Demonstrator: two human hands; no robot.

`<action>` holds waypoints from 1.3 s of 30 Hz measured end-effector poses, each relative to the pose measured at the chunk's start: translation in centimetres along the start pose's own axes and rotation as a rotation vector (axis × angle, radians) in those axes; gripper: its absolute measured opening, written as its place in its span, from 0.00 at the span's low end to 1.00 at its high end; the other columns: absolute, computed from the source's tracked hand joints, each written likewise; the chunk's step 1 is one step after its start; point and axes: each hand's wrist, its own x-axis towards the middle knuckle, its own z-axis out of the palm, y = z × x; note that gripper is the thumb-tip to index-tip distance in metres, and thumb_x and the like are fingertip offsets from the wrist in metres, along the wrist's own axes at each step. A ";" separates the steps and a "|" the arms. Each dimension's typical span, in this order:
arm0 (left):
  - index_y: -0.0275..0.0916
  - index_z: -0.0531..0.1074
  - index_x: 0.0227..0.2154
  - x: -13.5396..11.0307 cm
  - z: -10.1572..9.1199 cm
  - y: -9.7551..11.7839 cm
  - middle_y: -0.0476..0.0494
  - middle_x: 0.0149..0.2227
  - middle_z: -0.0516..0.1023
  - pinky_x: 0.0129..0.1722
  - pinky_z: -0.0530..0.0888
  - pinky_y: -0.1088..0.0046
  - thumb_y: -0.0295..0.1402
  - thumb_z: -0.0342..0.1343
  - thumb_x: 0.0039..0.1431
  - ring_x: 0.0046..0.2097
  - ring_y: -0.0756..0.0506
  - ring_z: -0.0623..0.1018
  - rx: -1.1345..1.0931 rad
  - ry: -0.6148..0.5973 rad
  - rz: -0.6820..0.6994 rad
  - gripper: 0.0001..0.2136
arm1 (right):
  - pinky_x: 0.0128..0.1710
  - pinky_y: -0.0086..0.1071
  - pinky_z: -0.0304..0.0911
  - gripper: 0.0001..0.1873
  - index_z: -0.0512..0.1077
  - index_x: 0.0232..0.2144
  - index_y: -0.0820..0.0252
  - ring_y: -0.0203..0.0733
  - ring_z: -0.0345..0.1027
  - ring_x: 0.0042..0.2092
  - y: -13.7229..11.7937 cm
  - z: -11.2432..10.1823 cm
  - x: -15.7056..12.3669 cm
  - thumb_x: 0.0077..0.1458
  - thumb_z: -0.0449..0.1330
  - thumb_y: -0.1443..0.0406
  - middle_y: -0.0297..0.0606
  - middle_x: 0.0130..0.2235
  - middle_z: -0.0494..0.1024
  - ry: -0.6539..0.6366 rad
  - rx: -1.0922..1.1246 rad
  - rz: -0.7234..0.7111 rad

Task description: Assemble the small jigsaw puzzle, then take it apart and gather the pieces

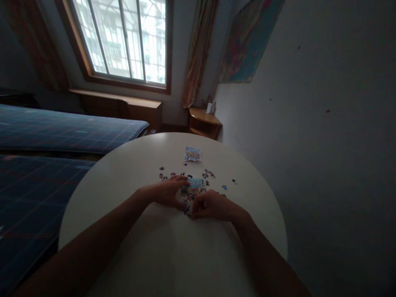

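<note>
A small, partly joined jigsaw puzzle (194, 189) lies on a round white table (161, 247). My left hand (165, 192) rests against its left edge, fingers curved along the puzzle and touching it. My right hand (213, 205) is at the puzzle's lower right corner, fingers curled into a pinch on something I cannot make out. Several loose puzzle pieces (208, 174) are scattered just beyond the puzzle. A small printed picture card (192, 154) lies farther back on the table.
A bed with a dark plaid cover (62, 128) stands to the left. A wooden corner shelf (204, 121) is behind the table, under a window (123, 41). A bare wall (324, 144) runs close along the right.
</note>
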 end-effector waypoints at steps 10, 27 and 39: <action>0.42 0.57 0.62 0.1 0.3 -0.2 0.34 0.67 0.53 0.65 0.54 0.54 0.55 0.63 0.47 0.68 0.32 0.52 0.002 -0.004 0.000 0.42 | 0.30 0.25 0.62 0.08 0.79 0.32 0.59 0.33 0.71 0.29 0.5 1.0 0.4 0.49 0.68 0.61 0.32 0.30 0.80 -0.015 -0.099 -0.102; 0.41 0.58 0.61 0.1 0.2 -0.1 0.34 0.67 0.54 0.64 0.54 0.53 0.55 0.63 0.47 0.68 0.32 0.53 -0.016 0.012 -0.003 0.41 | 0.35 0.26 0.64 0.04 0.81 0.31 0.56 0.34 0.73 0.32 -0.9 0.6 0.3 0.52 0.66 0.65 0.34 0.33 0.81 0.031 -0.280 -0.283; 0.40 0.59 0.61 0.0 -0.1 -0.2 0.33 0.67 0.54 0.65 0.53 0.54 0.53 0.62 0.51 0.68 0.33 0.53 -0.021 0.001 0.013 0.39 | 0.44 0.30 0.64 0.04 0.80 0.32 0.55 0.36 0.74 0.36 -0.9 0.8 0.4 0.52 0.65 0.64 0.34 0.35 0.81 0.039 -0.323 -0.356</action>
